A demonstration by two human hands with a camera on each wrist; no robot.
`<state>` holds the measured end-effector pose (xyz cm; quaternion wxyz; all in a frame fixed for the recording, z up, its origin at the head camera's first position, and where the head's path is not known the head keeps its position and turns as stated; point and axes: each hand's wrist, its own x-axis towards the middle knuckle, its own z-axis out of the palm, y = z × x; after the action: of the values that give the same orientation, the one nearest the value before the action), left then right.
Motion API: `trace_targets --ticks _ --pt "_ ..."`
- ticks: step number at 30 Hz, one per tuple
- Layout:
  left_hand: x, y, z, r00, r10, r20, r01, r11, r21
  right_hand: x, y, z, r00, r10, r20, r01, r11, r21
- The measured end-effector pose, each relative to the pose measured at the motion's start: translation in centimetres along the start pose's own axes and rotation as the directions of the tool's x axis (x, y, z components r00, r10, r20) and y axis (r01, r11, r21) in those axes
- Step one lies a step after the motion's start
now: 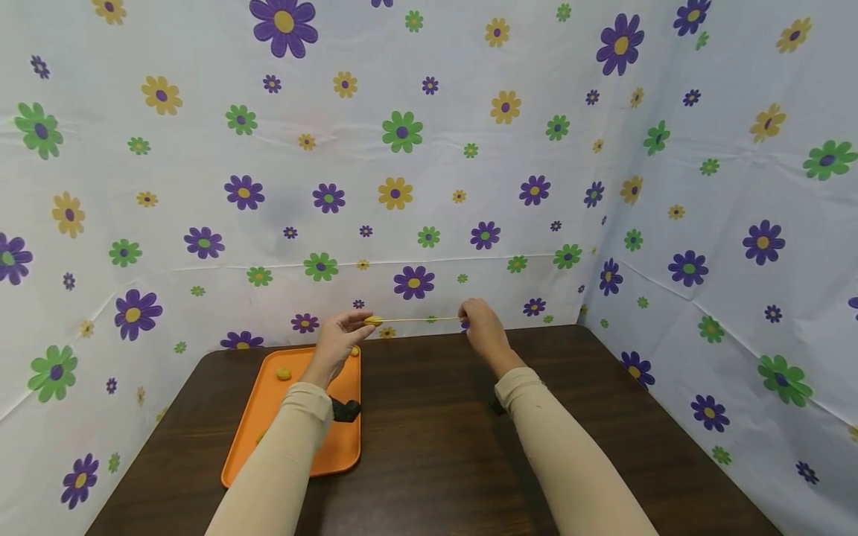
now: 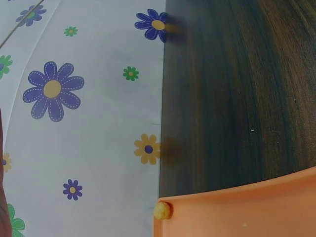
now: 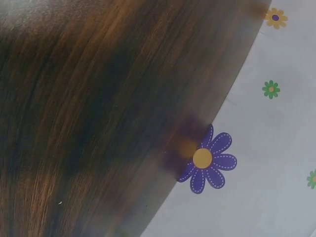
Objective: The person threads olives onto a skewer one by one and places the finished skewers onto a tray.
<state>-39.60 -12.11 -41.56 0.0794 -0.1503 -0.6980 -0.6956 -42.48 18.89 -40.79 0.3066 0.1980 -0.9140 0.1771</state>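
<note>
Over the far edge of the table, my left hand pinches a small yellow lump between thumb and fingers in the head view. A thin, straight, pale skewer runs level from that lump to my right hand, whose curled fingers grip its other end. Part of the skewer also crosses the top left corner of the left wrist view. Below the left hand lies an orange tray with more yellow lumps on it, one of them at its far corner. The left forearm hides part of the tray.
The dark wooden table reaches back to a white flowered cloth that hangs behind it and along the right side. Black wrist cameras sit under the sleeves.
</note>
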Motion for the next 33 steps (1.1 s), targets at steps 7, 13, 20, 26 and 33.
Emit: trace_targets --ticks 7,13,20,26,33 --pt "-0.1 0.0 0.0 1.000 0.016 0.021 -0.015 0.999 -0.036 0.0 -0.2 -0.2 0.999 0.048 0.019 -0.048 0.999 0.020" --pt "0.0 -0.1 0.0 0.999 -0.015 -0.028 0.013 0.997 -0.070 0.1 -0.4 -0.3 0.999 0.039 0.003 -0.039 0.998 0.038" --pt "-0.3 -0.4 0.2 0.992 -0.037 -0.120 0.014 0.982 -0.187 0.2 -0.3 -0.4 0.999 0.021 -0.024 -0.021 1.000 0.024" --pt "-0.4 -0.8 0.4 0.989 -0.061 -0.136 0.020 0.959 -0.284 0.2 -0.4 -0.6 0.999 0.021 -0.030 -0.020 1.000 0.020" --pt "-0.4 -1.1 0.5 0.979 -0.073 -0.189 0.005 0.941 -0.337 0.5 -1.0 -1.5 0.999 -0.022 -0.025 0.022 1.000 -0.017"
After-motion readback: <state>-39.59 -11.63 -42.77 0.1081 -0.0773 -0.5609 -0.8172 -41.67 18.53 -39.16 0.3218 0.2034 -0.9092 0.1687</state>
